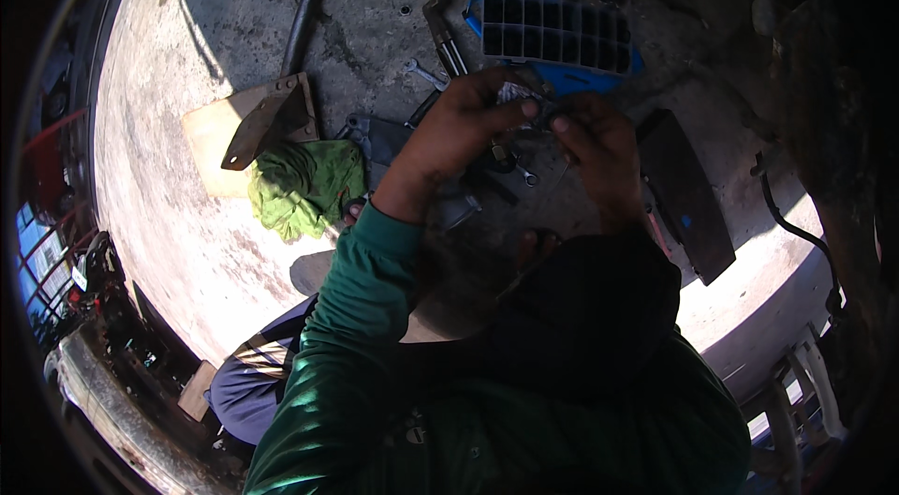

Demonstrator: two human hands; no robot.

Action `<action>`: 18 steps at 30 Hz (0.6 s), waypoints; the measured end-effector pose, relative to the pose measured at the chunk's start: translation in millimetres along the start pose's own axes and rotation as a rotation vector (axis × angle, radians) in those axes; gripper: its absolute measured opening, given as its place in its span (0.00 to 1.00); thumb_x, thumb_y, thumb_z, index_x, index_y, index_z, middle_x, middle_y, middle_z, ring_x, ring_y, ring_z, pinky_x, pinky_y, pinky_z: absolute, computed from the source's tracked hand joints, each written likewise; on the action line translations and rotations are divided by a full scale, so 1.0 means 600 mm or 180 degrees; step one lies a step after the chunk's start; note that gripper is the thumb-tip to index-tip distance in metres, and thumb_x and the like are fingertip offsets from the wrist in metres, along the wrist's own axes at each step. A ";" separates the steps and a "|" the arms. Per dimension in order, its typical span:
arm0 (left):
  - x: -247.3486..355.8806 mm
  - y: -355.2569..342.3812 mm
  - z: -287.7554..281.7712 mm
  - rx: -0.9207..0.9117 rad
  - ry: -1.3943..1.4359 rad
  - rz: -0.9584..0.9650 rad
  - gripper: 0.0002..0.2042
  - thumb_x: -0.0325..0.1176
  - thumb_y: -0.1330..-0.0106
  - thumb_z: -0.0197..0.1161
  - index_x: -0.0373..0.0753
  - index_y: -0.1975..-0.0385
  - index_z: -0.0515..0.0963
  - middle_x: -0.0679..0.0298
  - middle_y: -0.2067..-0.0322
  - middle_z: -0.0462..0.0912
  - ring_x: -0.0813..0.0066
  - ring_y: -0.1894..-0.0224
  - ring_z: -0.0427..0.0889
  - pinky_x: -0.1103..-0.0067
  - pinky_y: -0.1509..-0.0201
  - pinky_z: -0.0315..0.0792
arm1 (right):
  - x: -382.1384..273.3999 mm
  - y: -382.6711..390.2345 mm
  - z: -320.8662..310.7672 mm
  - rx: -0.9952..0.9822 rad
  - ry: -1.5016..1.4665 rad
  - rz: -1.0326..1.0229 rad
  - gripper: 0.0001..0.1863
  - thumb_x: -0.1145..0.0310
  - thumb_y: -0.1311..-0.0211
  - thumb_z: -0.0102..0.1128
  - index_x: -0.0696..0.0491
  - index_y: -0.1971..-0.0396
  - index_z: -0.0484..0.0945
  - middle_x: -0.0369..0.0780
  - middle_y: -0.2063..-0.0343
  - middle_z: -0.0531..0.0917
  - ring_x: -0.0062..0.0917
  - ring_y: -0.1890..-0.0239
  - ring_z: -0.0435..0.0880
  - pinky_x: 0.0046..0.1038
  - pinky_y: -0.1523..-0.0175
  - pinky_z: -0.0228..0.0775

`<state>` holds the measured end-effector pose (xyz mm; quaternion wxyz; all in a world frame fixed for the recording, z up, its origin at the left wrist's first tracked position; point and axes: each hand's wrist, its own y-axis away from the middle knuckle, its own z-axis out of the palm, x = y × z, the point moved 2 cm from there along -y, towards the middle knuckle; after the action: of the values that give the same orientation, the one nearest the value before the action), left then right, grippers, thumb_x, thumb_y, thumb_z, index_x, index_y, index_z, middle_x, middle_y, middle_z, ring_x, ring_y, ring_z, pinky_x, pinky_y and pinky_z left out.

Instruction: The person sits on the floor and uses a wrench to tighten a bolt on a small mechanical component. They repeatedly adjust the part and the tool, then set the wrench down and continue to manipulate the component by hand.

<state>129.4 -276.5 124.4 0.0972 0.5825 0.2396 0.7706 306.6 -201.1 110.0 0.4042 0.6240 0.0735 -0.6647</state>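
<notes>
In front of me both hands are close together, fingers bent in a pinch. My left hand (461,128) is closed on a crumpled whitish wrapping (512,94), perhaps clear plastic. My right hand (599,144) is closed at a small dark piece (545,111) touching the wrapping; shadow and fingers hide its kind. Just beyond my hands lies a compartment box (557,19) of clear plastic, its cells filled with small dark parts. Under and beside my hands, a combination wrench (425,73) and other hand tools rest on the concrete floor.
A hammer (309,13) lies at the far left. Nearer are a bent metal plate (272,125) on a board and a green cloth (309,184). A long dark box (685,195) stands to the right, with a curved hose or rod (796,231) beyond it.
</notes>
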 end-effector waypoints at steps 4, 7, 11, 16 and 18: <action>-0.003 0.002 0.003 0.0024 -0.0014 -0.0049 0.18 0.42 0.31 0.63 0.33 0.52 0.78 0.63 0.67 0.82 0.77 0.64 0.81 0.78 0.59 0.76 | 0.006 -0.003 -0.004 0.0154 0.0088 -0.0050 0.10 0.71 0.37 0.63 0.58 0.58 0.78 0.30 0.77 0.76 0.11 0.77 0.69 0.18 0.73 0.59; -0.019 -0.014 0.001 0.0248 0.1820 -0.0358 0.26 0.51 0.26 0.53 0.29 0.47 0.74 0.53 0.56 0.81 0.64 0.53 0.81 0.69 0.49 0.77 | 0.013 -0.003 -0.014 0.0434 -0.0221 0.0094 0.10 0.71 0.37 0.63 0.58 0.58 0.77 0.30 0.78 0.75 0.12 0.78 0.69 0.18 0.73 0.58; -0.017 -0.014 -0.010 -0.0019 0.2061 -0.0457 0.33 0.57 0.24 0.41 0.28 0.41 0.69 0.52 0.49 0.79 0.58 0.49 0.79 0.63 0.40 0.72 | 0.010 -0.001 -0.024 0.0638 -0.0562 0.0074 0.09 0.72 0.37 0.62 0.58 0.59 0.77 0.31 0.78 0.75 0.12 0.79 0.69 0.18 0.75 0.58; -0.015 -0.011 -0.009 0.0061 0.2184 -0.0431 0.27 0.48 0.23 0.44 0.27 0.41 0.68 0.51 0.49 0.78 0.57 0.48 0.79 0.61 0.40 0.72 | 0.013 -0.002 -0.024 0.0552 -0.0462 -0.0017 0.09 0.73 0.37 0.62 0.58 0.59 0.77 0.31 0.79 0.75 0.12 0.81 0.68 0.17 0.76 0.57; -0.020 -0.013 -0.011 0.0059 0.2145 -0.0279 0.23 0.40 0.26 0.46 0.26 0.41 0.68 0.50 0.49 0.78 0.57 0.47 0.79 0.60 0.40 0.73 | 0.012 -0.002 -0.020 0.0581 -0.0381 0.0012 0.09 0.73 0.37 0.62 0.58 0.59 0.77 0.31 0.80 0.75 0.12 0.81 0.68 0.17 0.76 0.57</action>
<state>126.1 -276.9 109.0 0.0402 0.2851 0.2900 0.9127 315.7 -196.3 100.4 0.3506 0.6175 -0.0128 -0.7040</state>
